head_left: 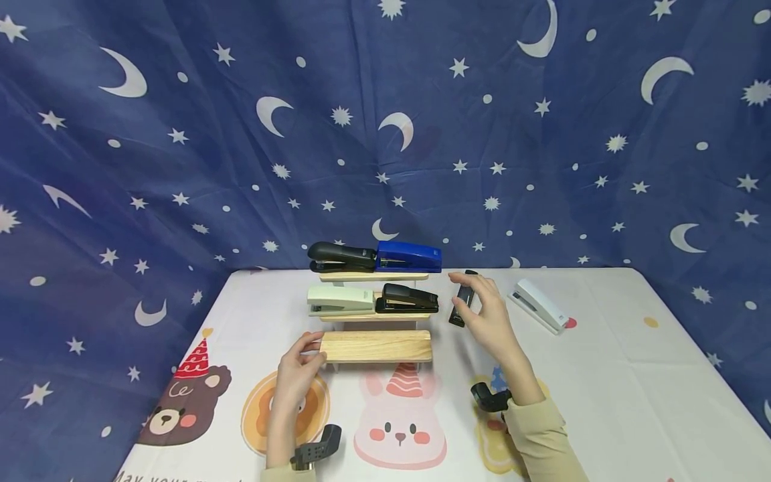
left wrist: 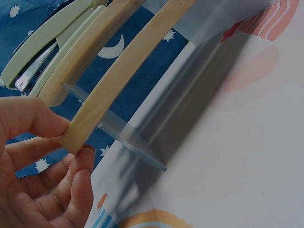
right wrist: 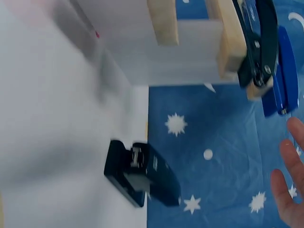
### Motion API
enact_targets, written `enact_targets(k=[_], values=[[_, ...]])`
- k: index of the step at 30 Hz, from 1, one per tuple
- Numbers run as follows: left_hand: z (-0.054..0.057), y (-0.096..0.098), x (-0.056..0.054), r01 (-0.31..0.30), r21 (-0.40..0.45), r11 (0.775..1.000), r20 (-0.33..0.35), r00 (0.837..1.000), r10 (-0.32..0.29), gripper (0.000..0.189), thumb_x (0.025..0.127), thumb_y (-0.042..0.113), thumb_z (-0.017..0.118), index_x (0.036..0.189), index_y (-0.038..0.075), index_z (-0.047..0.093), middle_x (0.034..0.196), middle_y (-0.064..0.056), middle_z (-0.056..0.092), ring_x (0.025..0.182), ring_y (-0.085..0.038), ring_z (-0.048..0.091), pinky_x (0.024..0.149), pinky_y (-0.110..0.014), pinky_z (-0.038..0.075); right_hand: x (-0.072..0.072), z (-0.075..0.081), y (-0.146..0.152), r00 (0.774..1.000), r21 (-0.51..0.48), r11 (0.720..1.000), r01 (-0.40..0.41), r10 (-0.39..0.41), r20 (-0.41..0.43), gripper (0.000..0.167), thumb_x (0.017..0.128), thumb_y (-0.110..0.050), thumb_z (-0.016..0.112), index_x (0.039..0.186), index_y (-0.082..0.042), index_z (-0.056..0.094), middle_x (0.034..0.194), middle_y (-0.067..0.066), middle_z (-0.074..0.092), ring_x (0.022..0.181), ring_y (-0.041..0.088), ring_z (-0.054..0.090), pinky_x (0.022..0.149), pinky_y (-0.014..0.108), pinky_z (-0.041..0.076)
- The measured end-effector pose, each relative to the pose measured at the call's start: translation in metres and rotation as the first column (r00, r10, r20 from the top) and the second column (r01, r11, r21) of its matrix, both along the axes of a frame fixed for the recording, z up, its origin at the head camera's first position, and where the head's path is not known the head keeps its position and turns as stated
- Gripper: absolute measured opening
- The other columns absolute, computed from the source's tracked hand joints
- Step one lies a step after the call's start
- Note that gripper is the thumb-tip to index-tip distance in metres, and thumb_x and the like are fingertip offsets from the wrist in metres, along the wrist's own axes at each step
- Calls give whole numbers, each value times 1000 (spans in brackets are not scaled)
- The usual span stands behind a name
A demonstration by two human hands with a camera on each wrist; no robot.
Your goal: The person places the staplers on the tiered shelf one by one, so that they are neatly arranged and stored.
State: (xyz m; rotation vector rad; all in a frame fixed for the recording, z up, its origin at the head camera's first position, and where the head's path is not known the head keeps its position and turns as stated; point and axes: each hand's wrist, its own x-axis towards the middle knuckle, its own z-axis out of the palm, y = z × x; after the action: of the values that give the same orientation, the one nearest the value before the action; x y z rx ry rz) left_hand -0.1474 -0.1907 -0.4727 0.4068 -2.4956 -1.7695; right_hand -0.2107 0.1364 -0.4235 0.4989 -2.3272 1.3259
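A three-tier stand has wooden boards on clear supports. My left hand [head_left: 296,367] pinches the left end of its lowest wooden board [head_left: 376,347] between thumb and fingers; the left wrist view shows the fingertips at the board's end [left wrist: 78,135]. My right hand [head_left: 490,321] hovers by a black stapler [head_left: 458,317] lying on the table to the right of the stand, thumb and fingers spread apart. In the right wrist view that stapler [right wrist: 145,173] sits well away from the fingers [right wrist: 289,190], which hold nothing.
On the middle tier are a pale green stapler [head_left: 340,299] and a black stapler [head_left: 407,299]. The top tier bears a larger black stapler [head_left: 342,256] and a blue stapler [head_left: 409,256]. A white stapler [head_left: 538,305] lies farther right on the patterned tablecloth [head_left: 620,375].
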Motion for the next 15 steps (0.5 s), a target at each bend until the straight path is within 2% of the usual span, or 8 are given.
enact_targets(k=[7,12,15], values=[[-1,-1,1,-1,-1,1000,-2,1000,1,45,86,5,61,131,8,57,142,-18,45,85,-14,51,57,-16,41,-3,-3,21,998,-14,998,63,-63,12,42,85,2,64,126,-7,60,122,12,64,110,17,48,98,31,35],[-2,0,0,-7,1,1000,-2,1000,7,44,86,5,61,130,8,58,130,-19,54,83,-13,51,57,-16,41,-9,-9,37,994,-33,993,111,-110,21,43,85,5,62,126,-6,59,121,15,63,110,19,48,98,36,34],[-2,0,0,-6,5,1000,-2,1000,6,45,86,5,61,131,8,57,129,-19,54,83,-13,51,57,-16,41,-13,-14,47,988,-35,988,152,-151,29,43,85,6,62,126,-6,59,120,15,63,110,19,47,97,36,34]])
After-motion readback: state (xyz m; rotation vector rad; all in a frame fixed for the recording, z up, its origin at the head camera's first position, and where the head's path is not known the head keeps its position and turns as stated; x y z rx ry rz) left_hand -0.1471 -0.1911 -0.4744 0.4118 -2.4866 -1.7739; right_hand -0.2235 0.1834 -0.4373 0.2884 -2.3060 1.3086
